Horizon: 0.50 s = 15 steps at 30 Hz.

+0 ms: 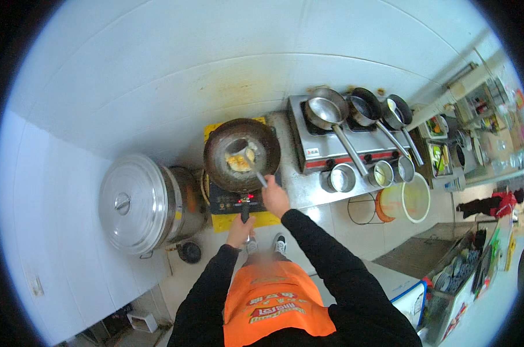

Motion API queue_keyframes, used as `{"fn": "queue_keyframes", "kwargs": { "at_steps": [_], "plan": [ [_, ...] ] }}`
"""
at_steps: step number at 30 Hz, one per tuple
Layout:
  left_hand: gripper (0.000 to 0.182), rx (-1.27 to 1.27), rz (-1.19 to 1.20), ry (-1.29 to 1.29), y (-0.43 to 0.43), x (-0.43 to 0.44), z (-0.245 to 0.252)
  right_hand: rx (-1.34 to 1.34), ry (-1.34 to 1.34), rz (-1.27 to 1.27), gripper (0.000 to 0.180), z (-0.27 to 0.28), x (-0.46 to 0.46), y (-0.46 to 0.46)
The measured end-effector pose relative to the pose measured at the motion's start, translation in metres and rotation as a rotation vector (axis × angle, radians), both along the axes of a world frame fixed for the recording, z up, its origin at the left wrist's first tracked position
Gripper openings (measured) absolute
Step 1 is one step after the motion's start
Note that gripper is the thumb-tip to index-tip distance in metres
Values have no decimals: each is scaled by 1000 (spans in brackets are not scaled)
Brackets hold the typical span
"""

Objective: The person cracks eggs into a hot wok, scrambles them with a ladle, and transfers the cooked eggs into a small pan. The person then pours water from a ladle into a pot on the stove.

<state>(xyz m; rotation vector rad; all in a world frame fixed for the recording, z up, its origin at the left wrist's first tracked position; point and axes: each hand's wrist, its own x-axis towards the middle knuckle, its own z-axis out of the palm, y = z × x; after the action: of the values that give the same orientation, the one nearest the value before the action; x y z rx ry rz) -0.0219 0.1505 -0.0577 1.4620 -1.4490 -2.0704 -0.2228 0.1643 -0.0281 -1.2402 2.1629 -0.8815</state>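
A dark wok sits on a black induction cooker whose red display is lit. My left hand grips the wok's black handle at the near side. In my right hand is the grey handle of a ladle, its dark bowl down inside the wok. Yellow and whitish food, apparently egg, lies in the wok's middle beneath the ladle's shaft. A yellow mat or board shows under the cooker.
Left of the wok stands a large lidded metal pot. To the right, several long-handled pans rest on a steel gas stove, with metal cups along its front. A pale bucket stands beyond. A person in red is far right.
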Motion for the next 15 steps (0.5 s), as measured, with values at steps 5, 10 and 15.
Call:
{"fn": "queue_keyframes", "kwargs": {
  "at_steps": [5,10,15],
  "plan": [
    [32,-416,-113,-214,-2,12,29,-8,-118,47,55,-1,19,22],
    [33,-795,-193,-122,16,9,91,-207,-31,22,51,37,26,64],
    [60,235,-278,314,67,-49,130,-312,-104,-82,40,54,35,116]
  ]
}}
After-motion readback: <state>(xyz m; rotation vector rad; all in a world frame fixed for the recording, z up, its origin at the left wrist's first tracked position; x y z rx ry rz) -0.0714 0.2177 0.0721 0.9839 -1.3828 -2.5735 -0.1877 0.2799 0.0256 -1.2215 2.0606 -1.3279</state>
